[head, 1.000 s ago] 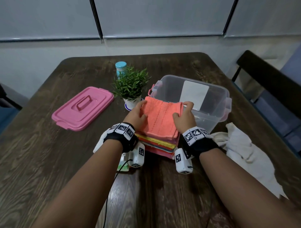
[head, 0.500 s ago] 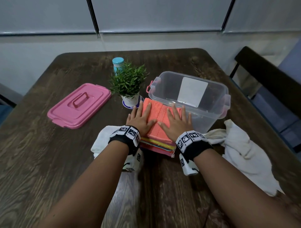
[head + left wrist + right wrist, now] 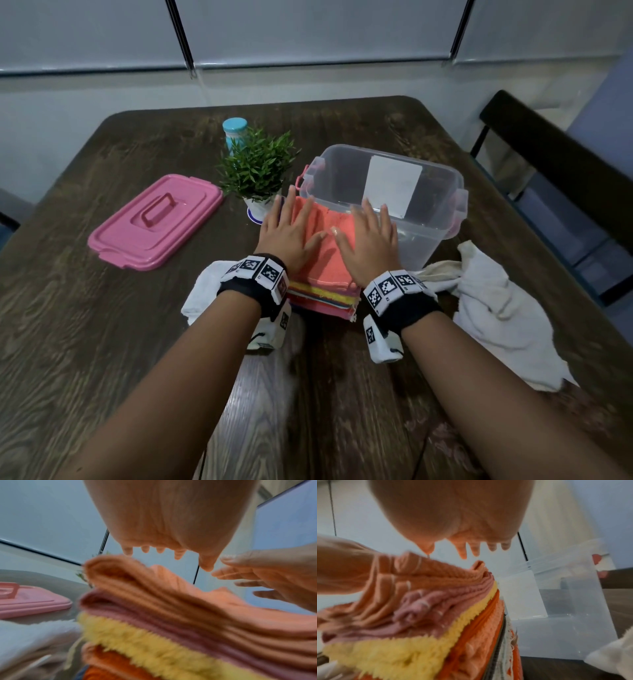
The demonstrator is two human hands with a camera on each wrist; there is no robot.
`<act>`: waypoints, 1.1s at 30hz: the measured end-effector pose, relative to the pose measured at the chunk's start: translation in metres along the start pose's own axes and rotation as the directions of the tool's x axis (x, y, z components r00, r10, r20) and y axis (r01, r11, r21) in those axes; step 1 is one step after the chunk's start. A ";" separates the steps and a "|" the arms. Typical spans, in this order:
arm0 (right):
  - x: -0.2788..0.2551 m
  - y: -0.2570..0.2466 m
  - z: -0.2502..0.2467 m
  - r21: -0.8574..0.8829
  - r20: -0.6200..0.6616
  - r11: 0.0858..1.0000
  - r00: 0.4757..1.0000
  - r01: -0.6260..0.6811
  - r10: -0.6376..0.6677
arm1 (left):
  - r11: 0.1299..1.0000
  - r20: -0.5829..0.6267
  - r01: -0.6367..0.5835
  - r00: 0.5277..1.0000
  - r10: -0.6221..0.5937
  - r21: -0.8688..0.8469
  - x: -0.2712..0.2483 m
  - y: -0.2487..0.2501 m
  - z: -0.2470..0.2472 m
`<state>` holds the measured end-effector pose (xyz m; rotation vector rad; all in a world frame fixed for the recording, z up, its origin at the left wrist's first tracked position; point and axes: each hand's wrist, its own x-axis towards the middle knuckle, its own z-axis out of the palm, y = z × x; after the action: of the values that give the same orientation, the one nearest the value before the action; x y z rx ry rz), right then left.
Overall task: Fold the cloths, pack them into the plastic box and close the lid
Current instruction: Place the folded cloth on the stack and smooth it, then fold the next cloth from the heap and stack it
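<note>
A stack of folded cloths (image 3: 323, 294), coral on top with pink, yellow and orange layers under it, lies on the table against the near wall of the clear plastic box (image 3: 457, 186). My left hand (image 3: 291, 233) lies flat on the left half of the top coral cloth (image 3: 322, 263), fingers straight and spread. My right hand (image 3: 368, 240) lies flat on the right half in the same way. The box holds no cloth that I can see. The pink lid (image 3: 156, 221) sits apart at the left. In the wrist views the stack (image 3: 171, 608) (image 3: 419, 608) fills the lower picture.
A small potted plant (image 3: 257, 168) and a blue-capped bottle (image 3: 234, 132) stand just left of the box. A loose white cloth (image 3: 496, 308) lies crumpled at the right, another white cloth (image 3: 202, 291) under my left wrist. A dark chair (image 3: 565, 171) stands beyond the table's right edge.
A second ago both hands had fingers curled at the coral cloth's far edge. They have since opened and now lie flat on top of the stack.
</note>
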<state>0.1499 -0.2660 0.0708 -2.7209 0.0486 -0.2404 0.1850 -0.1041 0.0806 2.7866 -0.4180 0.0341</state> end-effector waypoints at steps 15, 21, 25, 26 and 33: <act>-0.052 0.192 -0.035 -0.072 -0.070 0.839 0.842 -0.540 0.536 | 0.884 -0.102 -0.464 0.884 0.457 -0.062 -0.040 0.138 0.047; -0.073 0.223 -0.037 -0.397 0.162 0.812 0.838 -0.428 0.522 | 0.867 0.032 -0.499 0.866 0.499 -0.009 -0.052 0.160 0.071; -0.067 0.199 -0.046 -0.195 -0.104 0.909 0.930 -0.368 0.354 | 0.892 0.113 -0.447 0.885 0.452 -0.065 -0.052 0.165 0.079; -0.067 0.189 -0.052 -0.149 -0.148 0.928 0.935 -0.342 0.321 | 0.899 0.124 -0.429 0.891 0.436 -0.084 -0.052 0.166 0.080; -0.070 0.127 -0.104 -0.003 -0.005 0.998 0.998 -0.068 0.068 | 0.824 -0.042 -0.353 0.926 0.374 -0.443 -0.043 0.184 0.052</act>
<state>0.0624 -0.4186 0.1026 -2.7158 0.1426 -0.2277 0.0893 -0.2755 0.0852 2.2256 -0.8516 -0.0354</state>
